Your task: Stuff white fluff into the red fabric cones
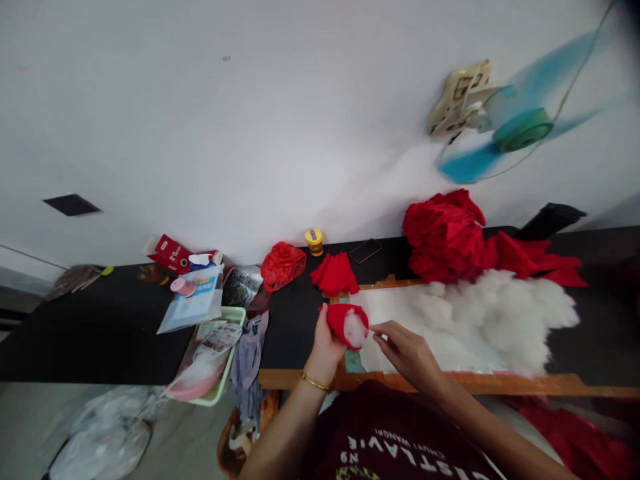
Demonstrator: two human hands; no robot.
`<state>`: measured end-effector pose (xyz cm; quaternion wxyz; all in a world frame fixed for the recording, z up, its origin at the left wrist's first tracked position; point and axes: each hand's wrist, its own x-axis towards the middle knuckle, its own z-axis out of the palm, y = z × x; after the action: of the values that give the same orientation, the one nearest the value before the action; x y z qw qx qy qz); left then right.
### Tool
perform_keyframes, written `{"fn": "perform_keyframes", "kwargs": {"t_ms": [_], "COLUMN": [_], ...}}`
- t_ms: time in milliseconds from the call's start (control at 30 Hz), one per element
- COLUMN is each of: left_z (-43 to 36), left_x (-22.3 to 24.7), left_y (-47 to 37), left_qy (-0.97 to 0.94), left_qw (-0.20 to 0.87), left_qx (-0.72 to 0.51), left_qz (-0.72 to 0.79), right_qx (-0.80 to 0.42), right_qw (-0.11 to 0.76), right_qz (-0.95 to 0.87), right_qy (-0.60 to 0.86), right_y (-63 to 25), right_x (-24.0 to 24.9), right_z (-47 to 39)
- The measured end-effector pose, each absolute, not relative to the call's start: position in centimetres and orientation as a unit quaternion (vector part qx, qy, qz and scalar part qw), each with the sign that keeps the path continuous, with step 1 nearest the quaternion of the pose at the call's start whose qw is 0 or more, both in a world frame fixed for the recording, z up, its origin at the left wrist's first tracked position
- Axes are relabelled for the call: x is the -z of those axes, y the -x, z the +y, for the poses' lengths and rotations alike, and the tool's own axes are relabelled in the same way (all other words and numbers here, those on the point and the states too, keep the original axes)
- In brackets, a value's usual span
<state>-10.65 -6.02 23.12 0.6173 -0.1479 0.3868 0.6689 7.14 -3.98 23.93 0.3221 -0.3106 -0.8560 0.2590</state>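
Note:
My left hand grips a small red fabric pouch with white stuffing showing at its open mouth. My right hand is just beside it, fingertips pinched at the pouch's opening against the white filling. Both hands hover over the near edge of the black table. A large heap of white fibre stuffing lies to the right of my hands. A small stack of red fabric pieces sits just beyond the pouch.
A big pile of red cloth lies at the back right. A red bag, a yellow-lidded jar and a phone stand near the wall. A green tray of packets overhangs the table's left front. A fan spins on the wall.

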Motion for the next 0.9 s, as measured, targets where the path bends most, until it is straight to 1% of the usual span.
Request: {"fn": "perform_keyframes", "kwargs": {"t_ms": [100, 167, 333, 400, 467, 533, 633, 700, 767, 900], "left_z": [-6.3, -6.5, -6.5, -6.3, -6.2, -6.1, -5.9, -5.9, -5.8, -5.8], "left_x": [-23.3, -23.5, -23.5, -23.4, -23.4, -23.3, -23.3, -23.3, -23.4, -23.7], "left_y": [10.0, 9.6, 8.9, 8.7, 8.7, 8.8, 9.3, 9.7, 9.8, 8.9], "left_qy": [0.143, 0.142, 0.172, 0.172, 0.165, 0.160, 0.141, 0.126, 0.114, 0.094], "left_qw": [0.635, 0.637, 0.604, 0.608, 0.619, 0.626, 0.627, 0.618, 0.605, 0.606], "left_qx": [-0.657, -0.657, -0.666, -0.659, -0.650, -0.645, -0.655, -0.668, -0.681, -0.680], "left_qz": [0.381, 0.378, 0.402, 0.408, 0.408, 0.407, 0.398, 0.394, 0.397, 0.402], "right_qx": [-0.196, -0.157, -0.104, -0.089, -0.082, -0.095, -0.156, -0.194, -0.226, -0.272], "right_qw": [0.298, 0.261, 0.186, 0.150, 0.123, 0.149, 0.265, 0.319, 0.321, 0.241], "right_qz": [-0.891, -0.911, -0.950, -0.952, -0.941, -0.931, -0.905, -0.871, -0.845, -0.843], "right_qy": [0.280, 0.279, 0.231, 0.253, 0.305, 0.321, 0.295, 0.321, 0.362, 0.396], "right_y": [-5.9, -4.7, -3.0, -3.0, -3.3, -3.9, -5.4, -6.4, -7.1, -6.7], "right_x": [-23.8, -23.7, -23.3, -23.1, -23.1, -23.3, -23.8, -24.0, -24.0, -23.8], "right_z": [-4.4, -4.5, -4.6, -4.5, -4.2, -3.8, -3.3, -3.3, -3.7, -4.7]}}
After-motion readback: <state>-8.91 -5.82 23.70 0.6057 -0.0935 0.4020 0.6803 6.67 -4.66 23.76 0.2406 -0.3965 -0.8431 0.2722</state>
